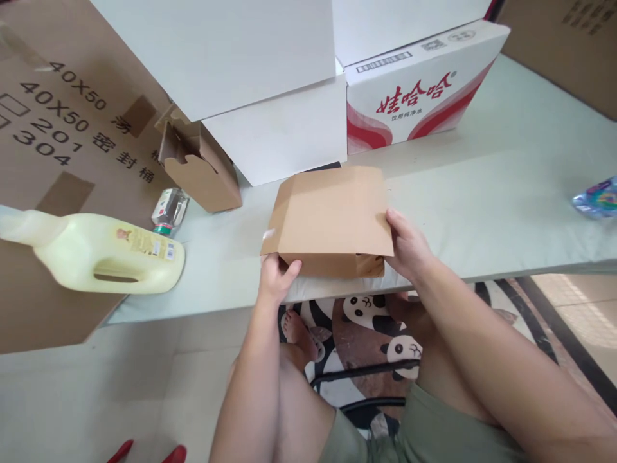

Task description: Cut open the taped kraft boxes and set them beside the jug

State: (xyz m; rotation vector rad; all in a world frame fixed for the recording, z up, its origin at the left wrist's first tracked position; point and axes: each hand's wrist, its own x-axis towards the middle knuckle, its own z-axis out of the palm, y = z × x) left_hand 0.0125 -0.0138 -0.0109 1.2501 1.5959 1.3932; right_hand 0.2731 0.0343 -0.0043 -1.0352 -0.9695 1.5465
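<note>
A small brown cardboard box (pixel 332 215) with its lid folded down lies at the near edge of the pale table (pixel 482 212). My left hand (pixel 276 278) grips its near left corner, thumb on the front wall. My right hand (pixel 409 245) holds the right side, fingers curled against the lid's edge. Both hands are closed on the box.
An open brown carton (pixel 200 168) stands to the left, by a small plastic bottle (pixel 168 211) and a yellow jug (pixel 103 257). White boxes (pixel 270 96) and a red-printed case (pixel 419 90) stand behind. A colourful packet (pixel 598 198) lies far right. A panda mat (pixel 371 334) is underfoot.
</note>
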